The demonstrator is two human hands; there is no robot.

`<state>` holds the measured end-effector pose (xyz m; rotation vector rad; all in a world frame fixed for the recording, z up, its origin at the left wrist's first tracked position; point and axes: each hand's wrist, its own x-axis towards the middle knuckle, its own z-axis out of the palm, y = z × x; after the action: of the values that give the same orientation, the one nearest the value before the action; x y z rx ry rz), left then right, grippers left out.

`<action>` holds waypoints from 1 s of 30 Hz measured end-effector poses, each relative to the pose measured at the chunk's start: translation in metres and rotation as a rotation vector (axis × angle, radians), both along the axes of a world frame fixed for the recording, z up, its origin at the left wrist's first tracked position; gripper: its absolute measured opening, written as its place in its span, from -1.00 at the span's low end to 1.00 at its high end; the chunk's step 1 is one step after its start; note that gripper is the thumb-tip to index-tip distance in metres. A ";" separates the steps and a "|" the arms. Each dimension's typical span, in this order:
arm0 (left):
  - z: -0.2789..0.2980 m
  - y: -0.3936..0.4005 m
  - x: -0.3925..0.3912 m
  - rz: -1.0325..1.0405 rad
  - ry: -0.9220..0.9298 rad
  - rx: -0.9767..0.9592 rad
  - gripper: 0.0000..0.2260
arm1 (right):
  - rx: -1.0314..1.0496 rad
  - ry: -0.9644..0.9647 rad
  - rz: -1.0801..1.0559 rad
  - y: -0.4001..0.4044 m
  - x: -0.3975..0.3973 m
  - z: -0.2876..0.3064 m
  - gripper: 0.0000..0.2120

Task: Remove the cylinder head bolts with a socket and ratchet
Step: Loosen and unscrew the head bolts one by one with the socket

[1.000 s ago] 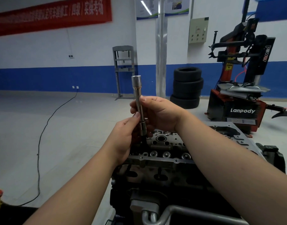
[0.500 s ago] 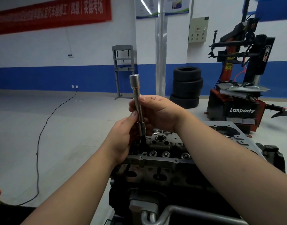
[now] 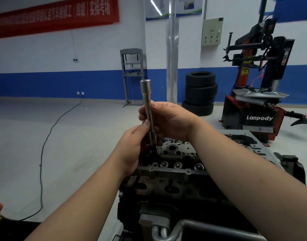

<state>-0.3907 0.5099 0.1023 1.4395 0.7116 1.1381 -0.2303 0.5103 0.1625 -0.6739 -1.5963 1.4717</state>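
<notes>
Hands up over cylinder head point(image 3: 175, 164), both clamped on socket extension point(image 3: 148, 108). Right hand point(image 3: 168, 120) curled round mid-shaft from three o'clock; left hand point(image 3: 132, 146) pinching lower end from seven o'clock. Upright, open socket end at twelve. Tyre stack point(image 3: 200, 93) beyond.

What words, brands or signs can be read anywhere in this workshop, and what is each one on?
"Lanpody": white letters on the dark front panel of the tire changer.
"power": running down the tire changer's upright black arm cover.
"(四级) 实操考场": right end of the red banner; the rest is too blurred.
Wall posters: too small to read.
Yellow sticker on the machine's red column: unreadable.
Grey electrical box: logo only, illegible.
</notes>
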 end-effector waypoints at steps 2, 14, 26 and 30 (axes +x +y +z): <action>0.000 -0.001 0.000 0.002 0.009 -0.007 -0.61 | 0.004 -0.005 -0.015 -0.001 0.000 0.000 -0.71; 0.001 -0.001 0.002 0.008 -0.016 -0.013 -0.62 | 0.012 0.010 -0.035 0.001 -0.001 0.000 -0.79; 0.001 0.000 0.002 0.042 -0.040 -0.018 -0.59 | 0.055 0.028 -0.058 0.002 -0.004 0.000 -0.88; 0.000 0.000 0.000 -0.018 -0.012 -0.016 -0.62 | 0.033 0.010 -0.038 0.000 -0.002 0.000 -0.75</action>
<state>-0.3903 0.5104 0.1018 1.4217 0.6963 1.1244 -0.2325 0.5102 0.1622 -0.6740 -1.5887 1.4158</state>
